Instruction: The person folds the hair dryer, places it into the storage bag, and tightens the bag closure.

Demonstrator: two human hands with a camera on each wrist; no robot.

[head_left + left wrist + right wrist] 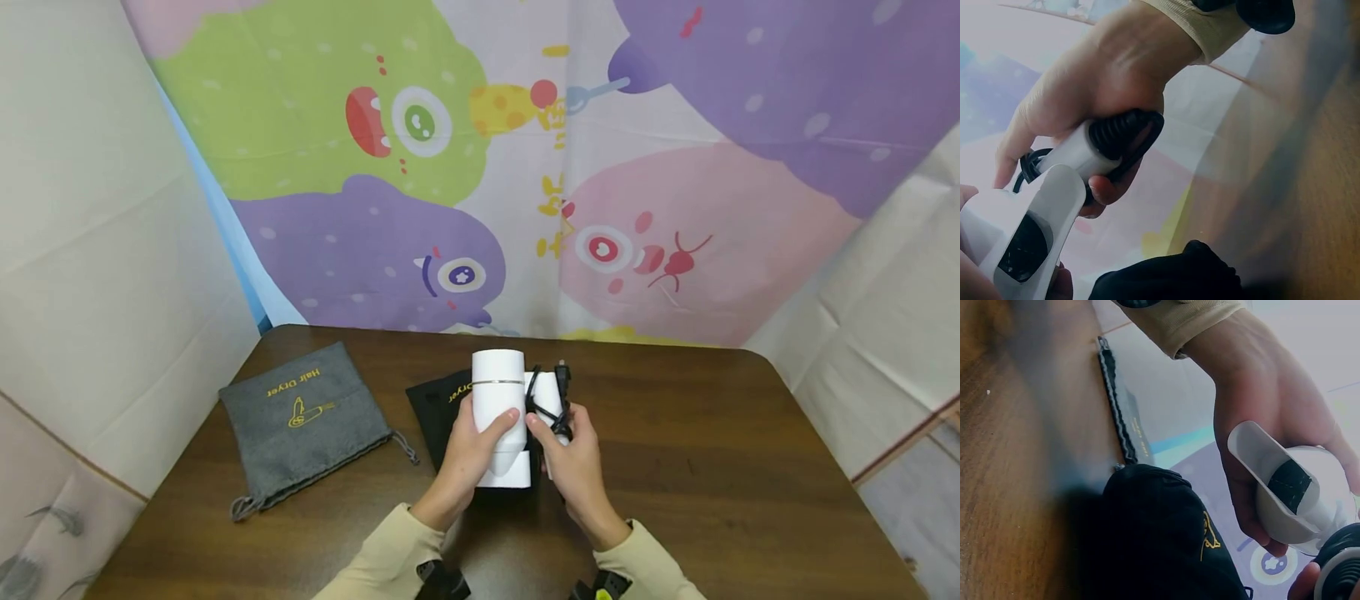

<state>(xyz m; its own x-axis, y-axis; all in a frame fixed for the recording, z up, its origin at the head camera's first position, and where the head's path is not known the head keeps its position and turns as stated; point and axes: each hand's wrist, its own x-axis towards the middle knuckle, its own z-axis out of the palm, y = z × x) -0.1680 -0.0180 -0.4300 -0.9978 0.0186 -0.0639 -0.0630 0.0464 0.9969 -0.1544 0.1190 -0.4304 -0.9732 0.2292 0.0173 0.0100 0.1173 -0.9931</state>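
Note:
Above the table, both hands hold a white hair dryer. My left hand (467, 450) grips its round body (498, 404), thumb across the front. Beside it, my right hand (576, 462) grips the white handle (545, 387), around which a black power cord (534, 392) with a plug (562, 375) is bundled. The left wrist view shows a ribbed black cord sleeve (1115, 134) at the handle's end. In the right wrist view, a curved white piece (1254, 447) with a dark patch inside lies along the body. Some fingers are hidden behind the dryer.
A black drawstring bag (431, 408) with yellow print lies under and behind the hands. At the left of the brown table (712, 467) lies a flat grey bag (315, 433) lettered "Hair Dryer". A cartoon-printed cloth (420, 242) hangs behind; pale cloths flank the sides.

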